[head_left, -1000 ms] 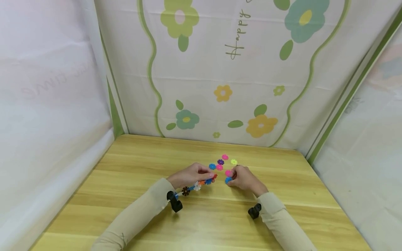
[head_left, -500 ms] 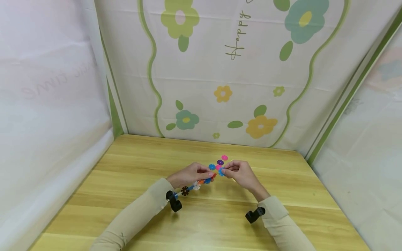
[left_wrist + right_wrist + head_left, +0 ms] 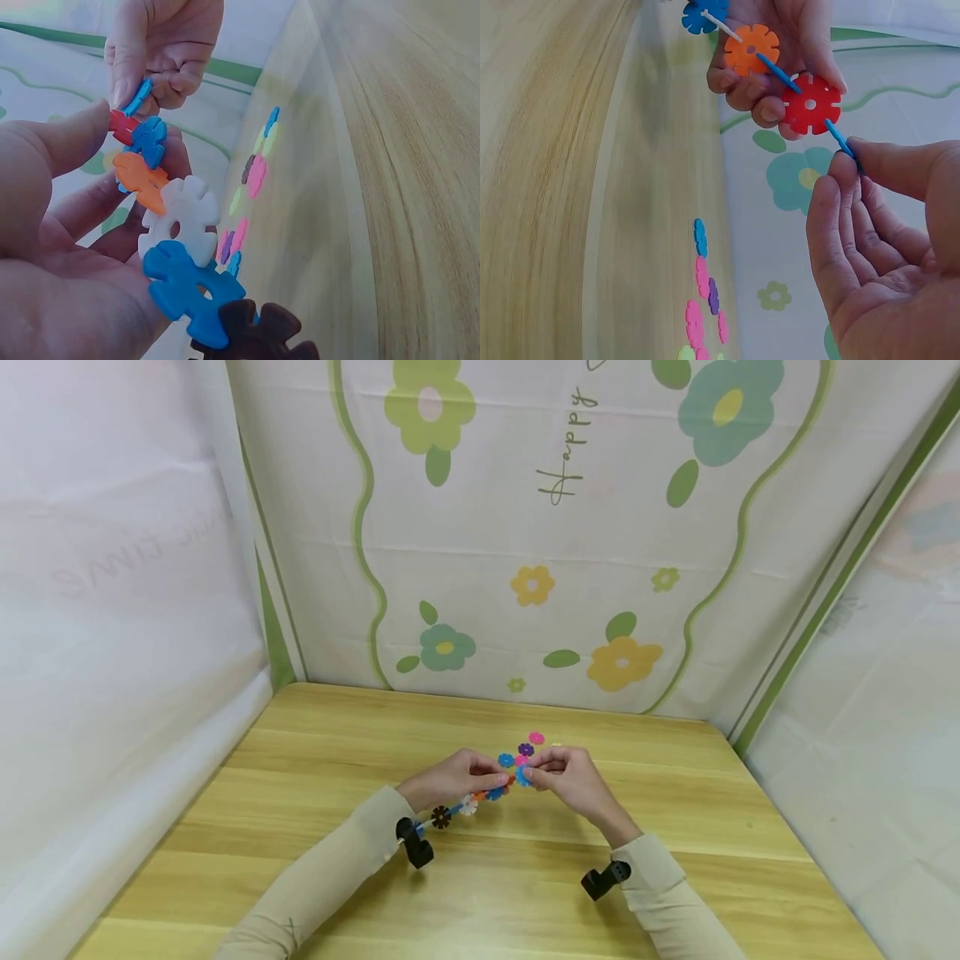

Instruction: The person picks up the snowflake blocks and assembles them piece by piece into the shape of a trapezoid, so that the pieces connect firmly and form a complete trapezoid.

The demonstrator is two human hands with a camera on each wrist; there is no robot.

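My left hand [image 3: 448, 781] grips a chain of slotted, flower-shaped plastic discs near its end, with the thumb by the red disc [image 3: 810, 105]. Behind it come an orange disc [image 3: 751, 51], a white disc [image 3: 191, 221], blue ones and a brown disc [image 3: 259, 334], the chain running back under the left wrist. Between thumb and fingertips, my right hand [image 3: 576, 781] pinches a blue disc [image 3: 137, 97]. Its edge meets the rim of the red disc, roughly crosswise; how deep it sits in the slot I cannot tell.
Loose discs lie on the wooden table [image 3: 480, 893] beyond the hands: a pink disc [image 3: 536, 737], a purple disc [image 3: 526, 749], a blue disc [image 3: 506, 760] and several others, partly behind the right hand. A floral cloth wall [image 3: 465, 543] rises at the table's back edge.
My right hand has moved left with the blue disc, lifting it from beside the loose pieces to the red disc. The left hand and its chain have stayed nearly still.
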